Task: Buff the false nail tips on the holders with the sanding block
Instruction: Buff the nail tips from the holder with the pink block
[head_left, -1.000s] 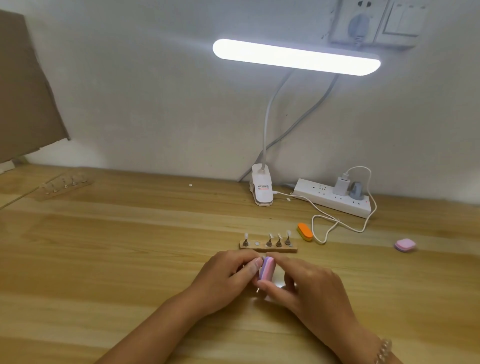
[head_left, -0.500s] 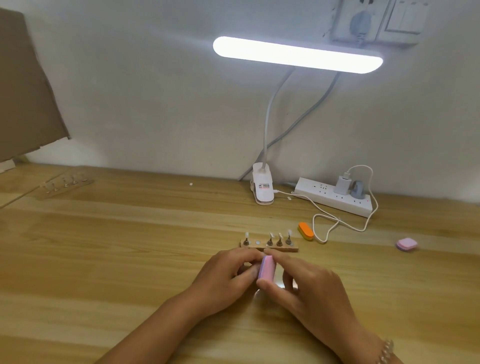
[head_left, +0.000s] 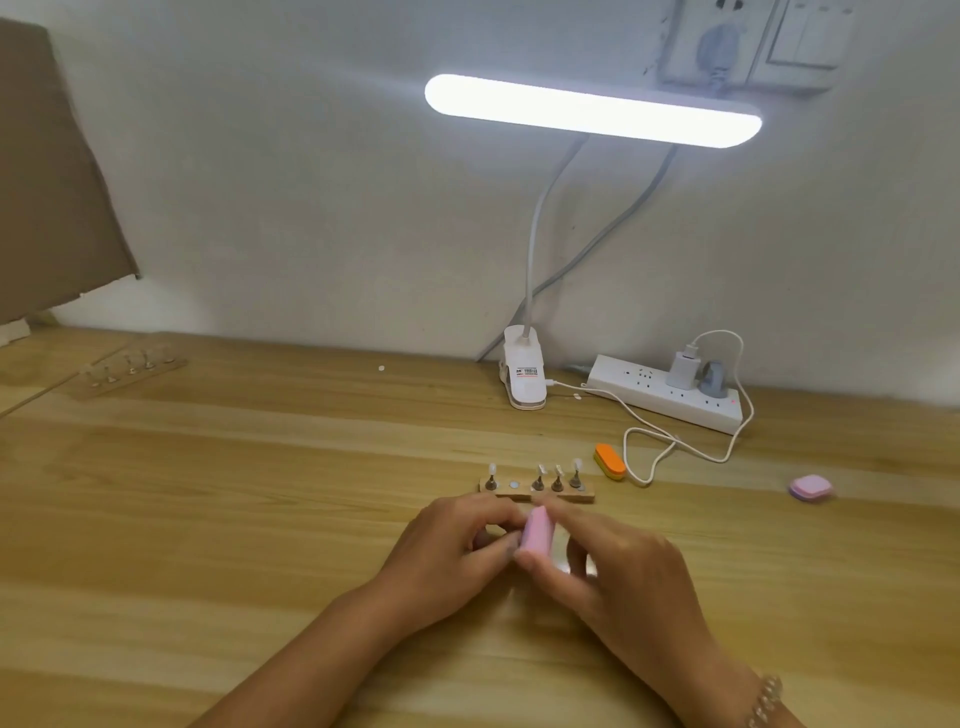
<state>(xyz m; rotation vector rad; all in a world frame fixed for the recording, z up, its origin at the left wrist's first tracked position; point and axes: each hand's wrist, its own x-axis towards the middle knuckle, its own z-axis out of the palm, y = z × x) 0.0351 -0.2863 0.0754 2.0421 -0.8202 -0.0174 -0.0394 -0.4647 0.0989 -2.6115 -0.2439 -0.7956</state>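
Pinching the pink sanding block between thumb and fingers, the right hand holds it nearly upright, low over the tabletop. The left hand is pressed against the block's left side with its fingers curled in. Whatever they might be clasping is hidden and blurred, so I cannot tell whether they hold anything.

Just behind both hands lies the wooden holder base, set crosswise. Four small holders stand in it, each topped by a pale nail tip. The second spot from the left shows only a bare round disc.

An orange block rests just to the right of the base, beside a looping white cable. A small pink block sits well apart at the far right. By the wall are a power strip and the lit lamp on its clamp. Another holder strip lies far off to the left. A bracelet circles the right wrist.
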